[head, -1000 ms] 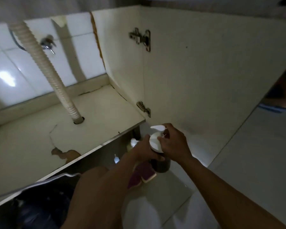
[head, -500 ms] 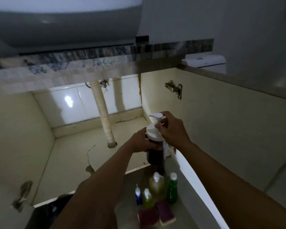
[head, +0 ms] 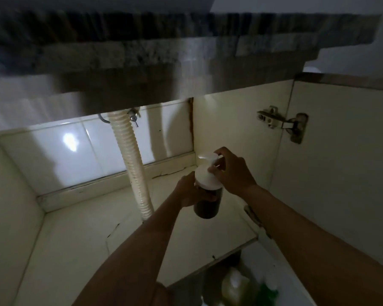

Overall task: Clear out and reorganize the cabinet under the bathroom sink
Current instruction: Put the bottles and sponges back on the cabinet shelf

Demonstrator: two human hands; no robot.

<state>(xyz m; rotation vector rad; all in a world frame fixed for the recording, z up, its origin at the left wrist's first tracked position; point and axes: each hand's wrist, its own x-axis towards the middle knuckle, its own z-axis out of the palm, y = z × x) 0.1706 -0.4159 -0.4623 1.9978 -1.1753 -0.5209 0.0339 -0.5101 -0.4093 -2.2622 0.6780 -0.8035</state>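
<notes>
The bottle (head: 207,204) is dark brown with a white pump (head: 208,171). The cabinet (head: 80,235) is cream inside, its floor marked by thin dark cracks. The hose (head: 132,164) is off-white and ribbed. The back tiles (head: 60,155) are glossy white with a bright glare spot. A rusty brown streak (head: 191,124) runs down the back corner. The countertop (head: 142,47) is mottled grey. The hinge (head: 281,122) is silver. Below, blurred bottles (head: 252,288) show yellow and green.

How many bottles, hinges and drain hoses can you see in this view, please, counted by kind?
Pump bottles: 1, dark, held in both hands
Other bottles, on the floor: 2, yellowish and green
Door hinges: 2, upper, lower
Drain hoses: 1
Total: 6
</notes>
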